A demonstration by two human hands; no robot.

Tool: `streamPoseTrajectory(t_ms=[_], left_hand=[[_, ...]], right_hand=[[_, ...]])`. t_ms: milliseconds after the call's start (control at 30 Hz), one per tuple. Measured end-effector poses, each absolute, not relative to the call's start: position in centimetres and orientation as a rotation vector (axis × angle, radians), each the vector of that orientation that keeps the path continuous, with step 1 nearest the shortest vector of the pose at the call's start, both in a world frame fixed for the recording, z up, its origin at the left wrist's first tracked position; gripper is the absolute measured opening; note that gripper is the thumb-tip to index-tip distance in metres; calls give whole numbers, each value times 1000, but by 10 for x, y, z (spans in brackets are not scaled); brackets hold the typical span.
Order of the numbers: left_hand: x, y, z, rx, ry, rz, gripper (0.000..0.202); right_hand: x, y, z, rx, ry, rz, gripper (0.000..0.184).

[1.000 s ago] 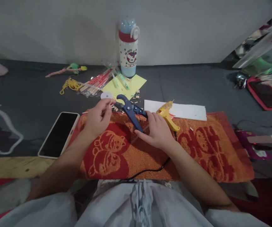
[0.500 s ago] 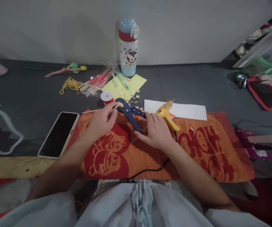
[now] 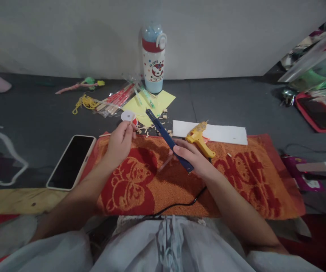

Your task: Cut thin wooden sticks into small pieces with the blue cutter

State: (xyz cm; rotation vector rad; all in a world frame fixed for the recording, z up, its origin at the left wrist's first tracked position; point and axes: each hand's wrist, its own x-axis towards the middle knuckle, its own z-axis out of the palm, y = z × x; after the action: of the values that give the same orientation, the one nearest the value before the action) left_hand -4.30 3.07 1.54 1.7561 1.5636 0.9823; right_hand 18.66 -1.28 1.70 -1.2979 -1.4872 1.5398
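Observation:
My left hand (image 3: 121, 138) is closed in a pinch on a short, thin wooden stick (image 3: 132, 118), whose pale end sticks up above the fingertips. Wrapped round a dark blue hand cutter (image 3: 163, 131) is my right hand (image 3: 190, 154). The cutter is seen edge-on, its head tilted up and away from me, so its jaws do not show clearly. Small cut pieces of wood (image 3: 147, 133) lie scattered on the table between the two hands. Beneath both hands is an orange and red towel (image 3: 165, 189).
A yellow glue gun (image 3: 198, 138) rests by a white board strip (image 3: 228, 134). Behind stand a thread spool (image 3: 128, 116), yellow paper (image 3: 164, 99), bagged sticks (image 3: 116, 99) and a bottle (image 3: 153, 62). A phone (image 3: 70, 162) lies left. A black cord (image 3: 177, 204) crosses the towel.
The cutter has come away from the stick and turned edge-on in my right hand. My left hand has shifted a little left, and the stick now points upward.

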Motion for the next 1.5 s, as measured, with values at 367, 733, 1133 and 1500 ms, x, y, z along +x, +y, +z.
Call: streamPoseTrajectory(t_ms=[367,733,1133,1500], left_hand=[[-42,30,13,1983,1562,783,19],[-44,29,18,2017,1585,734,19],[-45,28,21,2056,1636,681,23],[-44,29,21,1967,1561,663,20]], right_hand=[[182,-17,14,-1190,-1548,1598,48],[182,-17,10,-1140,-1689,1546,45],[181,-15,10,-1100,-1730,1522,49],[183,-14,5,-1095,-1717,1530,47]])
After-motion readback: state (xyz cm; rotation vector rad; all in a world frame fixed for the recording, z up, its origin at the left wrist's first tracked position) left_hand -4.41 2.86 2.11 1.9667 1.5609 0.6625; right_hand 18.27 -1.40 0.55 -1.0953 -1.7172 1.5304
